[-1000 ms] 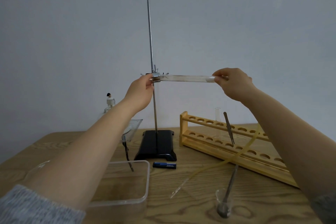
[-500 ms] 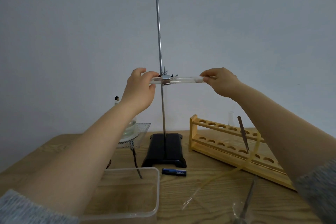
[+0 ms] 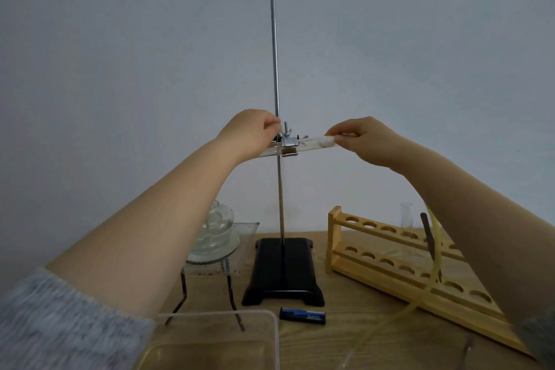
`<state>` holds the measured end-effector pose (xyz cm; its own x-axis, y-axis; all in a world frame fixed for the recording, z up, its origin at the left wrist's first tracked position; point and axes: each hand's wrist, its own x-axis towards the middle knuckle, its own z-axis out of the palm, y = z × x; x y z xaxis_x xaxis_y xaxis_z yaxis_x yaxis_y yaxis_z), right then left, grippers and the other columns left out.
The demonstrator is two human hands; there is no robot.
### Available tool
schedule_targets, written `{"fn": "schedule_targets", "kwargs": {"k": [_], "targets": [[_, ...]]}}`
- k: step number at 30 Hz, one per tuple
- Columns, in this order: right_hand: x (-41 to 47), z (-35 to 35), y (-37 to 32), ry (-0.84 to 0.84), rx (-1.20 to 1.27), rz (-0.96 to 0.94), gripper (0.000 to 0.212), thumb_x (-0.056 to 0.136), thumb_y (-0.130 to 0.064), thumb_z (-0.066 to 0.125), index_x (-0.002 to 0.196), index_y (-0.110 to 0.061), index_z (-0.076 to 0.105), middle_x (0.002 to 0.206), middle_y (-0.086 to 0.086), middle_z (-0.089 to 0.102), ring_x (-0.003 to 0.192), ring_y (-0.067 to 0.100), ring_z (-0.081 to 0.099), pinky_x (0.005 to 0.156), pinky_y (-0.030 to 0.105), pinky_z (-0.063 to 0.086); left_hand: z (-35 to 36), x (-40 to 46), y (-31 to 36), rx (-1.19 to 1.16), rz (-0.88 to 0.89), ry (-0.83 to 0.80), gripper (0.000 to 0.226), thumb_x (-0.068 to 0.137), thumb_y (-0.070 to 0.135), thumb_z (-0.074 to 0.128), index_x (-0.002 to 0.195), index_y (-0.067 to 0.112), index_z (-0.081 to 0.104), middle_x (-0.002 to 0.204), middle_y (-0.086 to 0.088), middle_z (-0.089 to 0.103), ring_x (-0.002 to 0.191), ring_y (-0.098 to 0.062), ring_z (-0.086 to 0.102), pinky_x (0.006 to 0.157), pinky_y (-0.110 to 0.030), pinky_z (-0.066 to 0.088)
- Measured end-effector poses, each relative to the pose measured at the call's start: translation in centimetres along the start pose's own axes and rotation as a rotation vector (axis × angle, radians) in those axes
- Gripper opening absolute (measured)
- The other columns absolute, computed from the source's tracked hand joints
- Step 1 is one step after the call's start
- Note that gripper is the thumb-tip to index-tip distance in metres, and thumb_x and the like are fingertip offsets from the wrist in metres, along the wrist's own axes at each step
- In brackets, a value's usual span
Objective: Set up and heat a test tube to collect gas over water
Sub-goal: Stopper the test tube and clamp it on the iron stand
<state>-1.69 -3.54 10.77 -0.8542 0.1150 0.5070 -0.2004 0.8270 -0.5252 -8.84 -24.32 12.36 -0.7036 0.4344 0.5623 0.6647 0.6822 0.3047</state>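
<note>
The glass test tube (image 3: 312,143) lies almost level in the metal clamp (image 3: 289,144) on the stand's thin steel rod (image 3: 274,69), a white wad showing inside the tube near its right end. My right hand (image 3: 365,141) pinches that right end, fingertips and thumb closed on the smooth glass, wrist raised, forearm bare with the grey knit sleeve pushed back. My left hand (image 3: 250,129) is at the clamp's left side, fingers curled at its fittings; what exactly that grip holds I cannot tell. Below the clamp, the stand's black base (image 3: 283,270) sits on the wooden surface (image 3: 345,336). Left of the base, a glass burner (image 3: 217,228) on a tripod; right, a wooden rack (image 3: 399,261); in front, a blue lighter (image 3: 302,316) and a clear plastic tub (image 3: 240,339).
</note>
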Motion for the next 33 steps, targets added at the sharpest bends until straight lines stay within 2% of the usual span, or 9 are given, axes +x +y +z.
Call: {"fn": "schedule_targets", "kwargs": {"k": [5, 8, 10, 13, 17, 21, 25, 29, 33], "targets": [[0.0, -0.4, -0.1, -0.052, 0.035, 0.002, 0.025, 0.098, -0.017, 0.048, 0.114, -0.016, 0.066, 0.084, -0.004, 0.057, 0.066, 0.013, 0.043, 0.055, 0.019, 0.034, -0.1, 1.6, 1.1, 0.012, 0.016, -0.095, 0.033, 0.094, 0.022, 0.05, 0.124, 0.014, 0.06, 0.123, -0.003, 0.06, 0.113, -0.018, 0.054, 0.091, -0.023, 0.037], [-0.1, -0.4, -0.1, -0.072, 0.027, -0.001, 0.025, 0.098, -0.018, 0.047, 0.113, -0.016, 0.066, 0.11, 0.007, 0.063, 0.087, 0.021, 0.051, 0.07, 0.026, 0.04, -0.7, 2.3, 1.6, 0.053, -0.038, -0.17, 0.029, 0.09, 0.038, 0.056, 0.105, 0.015, 0.065, 0.101, -0.003, 0.062, 0.092, -0.018, 0.056, 0.077, -0.026, 0.042], [-0.1, -0.3, -0.1, -0.071, 0.024, -0.002, 0.025, 0.098, -0.018, 0.047, 0.112, -0.016, 0.067, 0.115, 0.009, 0.063, 0.09, 0.025, 0.053, 0.078, 0.03, 0.043, -1.0, 2.3, 1.9, 0.05, -0.134, -0.27, 0.037, 0.088, 0.05, 0.053, 0.093, 0.014, 0.062, 0.087, 0.001, 0.065, 0.077, -0.016, 0.059, 0.071, -0.027, 0.048], [0.0, -0.2, 0.0, -0.066, 0.036, -0.004, 0.024, 0.098, -0.018, 0.046, 0.111, -0.016, 0.067, 0.106, 0.007, 0.062, 0.081, 0.02, 0.05, 0.068, 0.026, 0.041, -1.0, 2.3, 2.0, -0.131, -0.301, -0.488, 0.045, 0.092, 0.053, 0.045, 0.098, 0.013, 0.064, 0.088, 0.001, 0.075, 0.079, -0.011, 0.071, 0.075, -0.029, 0.051], [0.2, -0.3, 0.1, -0.063, 0.0, 0.0, 0.022, 0.097, -0.022, 0.046, 0.104, -0.025, 0.067, 0.091, 0.0, 0.06, 0.069, 0.013, 0.047, 0.066, 0.025, 0.039, -1.4, 2.5, 1.8, -0.234, -0.367, -0.584, 0.035, 0.092, 0.05, 0.048, 0.093, 0.02, 0.064, 0.092, 0.005, 0.075, 0.084, -0.007, 0.07, 0.074, -0.027, 0.044], [0.5, -0.5, 0.1, -0.069, -0.049, 0.004, 0.023, 0.095, -0.024, 0.048, 0.106, -0.024, 0.069, 0.084, -0.003, 0.061, 0.065, 0.009, 0.046, 0.065, 0.023, 0.036, -1.4, 2.6, 1.8, -0.224, -0.394, -0.589, 0.034, 0.091, 0.05, 0.051, 0.09, 0.02, 0.067, 0.093, 0.007, 0.075, 0.083, -0.008, 0.068, 0.08, -0.029, 0.042], [0.4, -0.6, -1.1, -0.074, -0.038, -0.018, 0.025, 0.093, -0.013, 0.049, 0.105, -0.017, 0.071, 0.097, 0.003, 0.064, 0.07, 0.01, 0.049, 0.062, 0.021, 0.038, -1.2, 2.2, 1.9, -0.247, -0.358, -0.546, 0.035, 0.091, 0.047, 0.052, 0.089, 0.016, 0.067, 0.089, 0.005, 0.074, 0.074, -0.008, 0.066, 0.075, -0.026, 0.043], [1.1, 0.1, -3.2, 0.025, -0.057, -0.076, 0.025, 0.093, -0.018, 0.051, 0.108, -0.015, 0.071, 0.104, 0.0, 0.068, 0.095, 0.016, 0.06, 0.073, 0.025, 0.045, -1.3, 1.7, 2.4, -0.328, -0.354, -0.491, 0.035, 0.093, 0.04, 0.053, 0.094, 0.007, 0.067, 0.09, -0.001, 0.073, 0.06, -0.006, 0.066, 0.054, -0.014, 0.05], [2.8, 1.1, -5.5, 0.053, -0.098, -0.132, 0.024, 0.093, -0.022, 0.054, 0.104, -0.011, 0.071, 0.101, 0.003, 0.071, 0.092, 0.016, 0.062, 0.077, 0.023, 0.043, -1.4, 1.5, 2.3, -0.361, -0.368, -0.482, 0.037, 0.092, 0.037, 0.056, 0.096, 0.002, 0.066, 0.093, -0.006, 0.073, 0.062, -0.01, 0.066, 0.046, -0.012, 0.048]]}}
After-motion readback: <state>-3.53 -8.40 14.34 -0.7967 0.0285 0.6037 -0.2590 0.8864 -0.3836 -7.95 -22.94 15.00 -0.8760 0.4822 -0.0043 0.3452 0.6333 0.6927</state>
